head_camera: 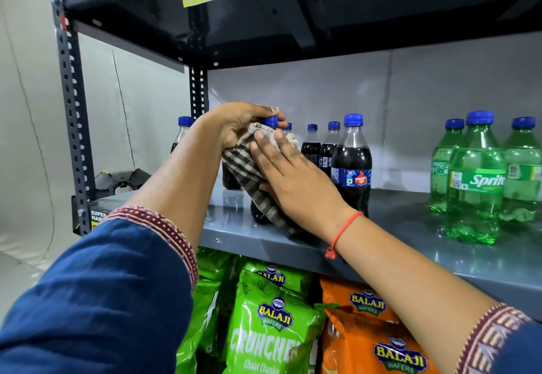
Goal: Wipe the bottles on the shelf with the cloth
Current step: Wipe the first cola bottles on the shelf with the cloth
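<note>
Gripping the cap of the cola bottle near the shelf front, the left hand steadies it; right hand presses the cloth flat, fingers outstretched. Push hard and it could knock the neighbouring bottle over.

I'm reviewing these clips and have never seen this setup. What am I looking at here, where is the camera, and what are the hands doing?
There is no machine: one camera worn on a person's head looks down at their own bare hands. The left hand grips a dark cola bottle near its blue cap. The right hand presses a checked cloth flat against that bottle's side. It stands on a grey metal shelf, with more cola bottles behind and green Sprite bottles further right. Snack bags sit below.
</note>
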Demonstrator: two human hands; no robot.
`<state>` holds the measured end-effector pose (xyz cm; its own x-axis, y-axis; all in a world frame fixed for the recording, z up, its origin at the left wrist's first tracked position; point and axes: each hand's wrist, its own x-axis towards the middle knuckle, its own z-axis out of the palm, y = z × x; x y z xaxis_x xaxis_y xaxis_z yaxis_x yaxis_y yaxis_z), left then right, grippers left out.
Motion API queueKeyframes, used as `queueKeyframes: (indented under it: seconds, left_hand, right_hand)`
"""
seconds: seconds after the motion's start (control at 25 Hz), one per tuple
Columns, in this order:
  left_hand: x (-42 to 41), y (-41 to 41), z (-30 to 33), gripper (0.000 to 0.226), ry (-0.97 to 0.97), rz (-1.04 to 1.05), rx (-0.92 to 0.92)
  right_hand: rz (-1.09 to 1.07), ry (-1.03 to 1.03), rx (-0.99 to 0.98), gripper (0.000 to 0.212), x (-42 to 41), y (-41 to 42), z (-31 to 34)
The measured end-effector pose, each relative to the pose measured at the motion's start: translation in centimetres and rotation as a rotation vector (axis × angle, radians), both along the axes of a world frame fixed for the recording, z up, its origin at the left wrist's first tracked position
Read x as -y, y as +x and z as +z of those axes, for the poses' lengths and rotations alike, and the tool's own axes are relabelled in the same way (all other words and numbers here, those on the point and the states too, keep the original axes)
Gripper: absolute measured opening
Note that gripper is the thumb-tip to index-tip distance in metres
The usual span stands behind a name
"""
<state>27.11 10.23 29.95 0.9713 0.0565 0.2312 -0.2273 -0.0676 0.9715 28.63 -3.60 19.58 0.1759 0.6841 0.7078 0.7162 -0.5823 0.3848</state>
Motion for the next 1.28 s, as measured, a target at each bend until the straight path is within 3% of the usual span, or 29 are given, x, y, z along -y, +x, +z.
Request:
queueKeyframes:
  seconds: [0.12,0.24,0.44,0.68,0.84,0.92,1.0,1.08,1.16,1.28]
  left_hand:
    - [-0.2,0.1,0.0,0.015,0.053,0.016,0.047]
    - [-0.1,0.1,0.0,0.015,0.024,0.004,-0.001]
    - [-0.1,-0.1,-0.1,0.017,0.053,0.011,0.055]
    - [0.0,-0.1,-0.1,0.016,0.031,0.026,0.052]
    - [0.2,-0.5,0.1,0.015,0.029,0.024,0.043]
    - [0.4,-0.9,0.5,0.013,0.119,0.068,0.058]
    - [1.0,-1.0,1.3,0.018,0.341,0.219,0.205]
    - [2.6,-1.1,2.5,0.029,0.456,0.346,0.47]
    - [5.7,-1.2,3.1,0.028,0.425,0.238,0.595]
    - [10.1,-0.1,2.0,0.015,0.387,0.018,0.416]
  right_hand:
    - [0.019,-0.084,0.03,0.057,-0.2,-0.2,-0.8]
    - [0.019,-0.034,-0.032,0.058,-0.2,0.1,0.1]
    - [0.001,-0.036,-0.217,0.084,-0.4,-1.1,-1.3]
    - [0.057,-0.041,-0.297,0.071,0.9,-2.1,-1.7]
    - [0.008,-0.101,-0.247,0.062,3.2,-3.9,-1.1]
    - [-0.031,-0.11,-0.177,0.06,4.5,-5.2,-1.2]
    - [-0.051,-0.086,-0.137,0.06,6.3,-6.2,-1.5]
    - [-0.065,-0.037,-0.1,0.064,8.1,-6.9,-1.6]
    - [-0.095,-0.014,-0.081,0.069,9.5,-6.9,-1.5]
    - [-0.151,0.012,0.052,0.072,10.7,-6.4,-1.3]
